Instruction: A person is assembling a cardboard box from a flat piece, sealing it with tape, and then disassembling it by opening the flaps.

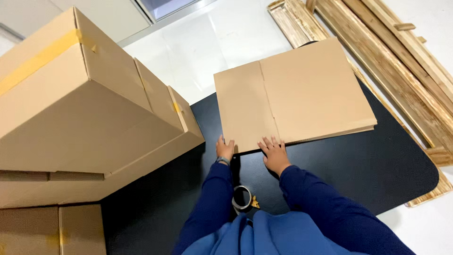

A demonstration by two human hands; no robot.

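- A stack of assembled cardboard boxes [80, 108] fills the left side of the frame; the uppermost one carries a strip of yellowish tape [40, 59] across its top edge.
- A lower box [52, 229] sits in the bottom left corner, partly cut off by the frame edge.
- A black table [368, 165] with a rounded corner spreads across the lower middle and right.
- A roll of tape [242, 198] lies on the table at bottom centre, with a small yellowish scrap [255, 203] just beside it.
- Pale wooden slats [396, 56] lie on the floor along the upper right.
- A white tiled floor [203, 42] shows at top centre.
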